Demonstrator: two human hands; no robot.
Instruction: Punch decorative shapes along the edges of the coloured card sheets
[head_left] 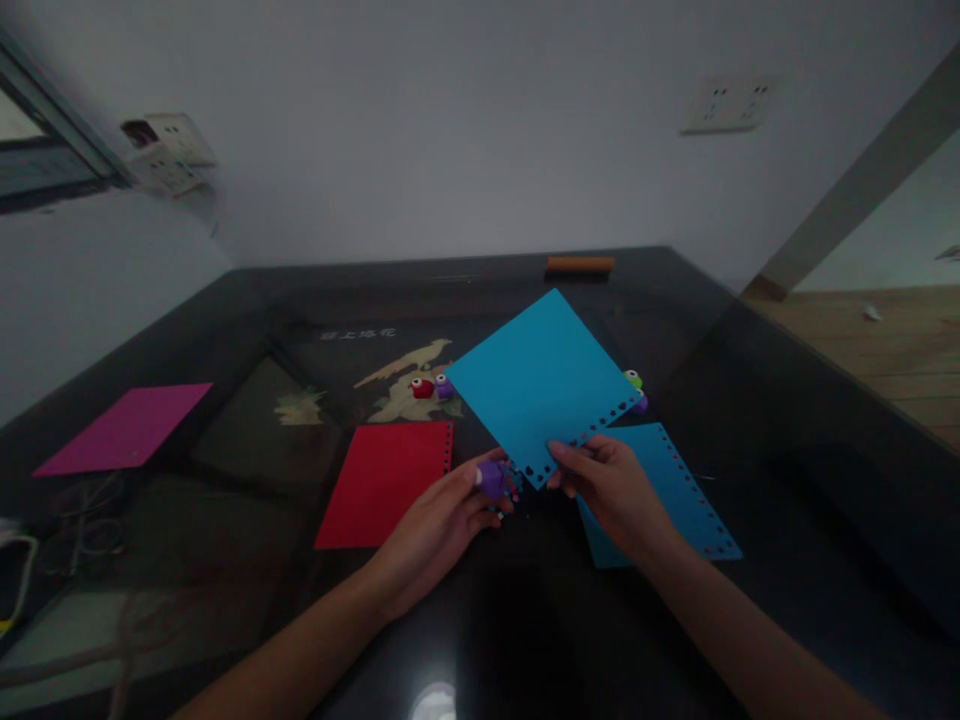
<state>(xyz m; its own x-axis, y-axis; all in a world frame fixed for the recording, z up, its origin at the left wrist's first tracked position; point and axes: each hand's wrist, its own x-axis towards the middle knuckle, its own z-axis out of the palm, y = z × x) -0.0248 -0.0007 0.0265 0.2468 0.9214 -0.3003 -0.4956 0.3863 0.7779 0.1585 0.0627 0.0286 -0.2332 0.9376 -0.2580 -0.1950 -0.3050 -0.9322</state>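
My right hand pinches the near edge of a blue paper sheet, held tilted above the table; a row of small punched holes runs along that edge. My left hand grips a small purple hole punch set at the sheet's near corner. A second blue sheet with a punched edge lies flat under my right hand. A red sheet with punched holes along its right edge lies just left of my left hand.
A magenta sheet lies at the far left. Small red and purple punches sit behind the red sheet, a green-and-purple one right of the held sheet. An orange bar rests at the dark glass table's far edge. Cables lie left.
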